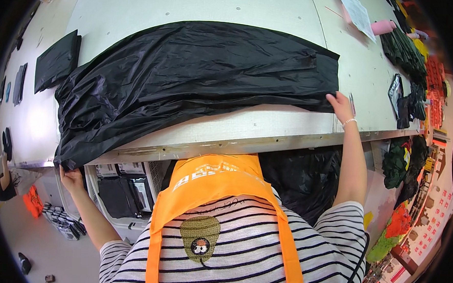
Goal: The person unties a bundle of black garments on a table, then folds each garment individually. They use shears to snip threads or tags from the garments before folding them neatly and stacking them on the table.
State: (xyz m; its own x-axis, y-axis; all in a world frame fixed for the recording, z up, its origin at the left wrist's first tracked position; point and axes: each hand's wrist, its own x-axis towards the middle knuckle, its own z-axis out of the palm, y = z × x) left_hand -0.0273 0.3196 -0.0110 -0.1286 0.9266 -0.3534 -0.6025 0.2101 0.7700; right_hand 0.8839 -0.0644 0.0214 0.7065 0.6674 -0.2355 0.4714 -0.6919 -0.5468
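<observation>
A long black garment of thin, shiny fabric lies wrinkled across the pale table, shaped like a pair of trousers. Its wide, gathered left end hangs over the near table edge. At that corner my left hand is closed on the fabric, just below the edge. My right hand, with a beaded bracelet at the wrist, pinches the near corner of the narrower right end on the tabletop. Between my two hands the near side of the garment bows away from me.
A folded black garment lies at the left end. Beneath the table edge is a white crate of packed dark items. On the right are scissors, a pink thread cone and dark bundles. Another person is far left.
</observation>
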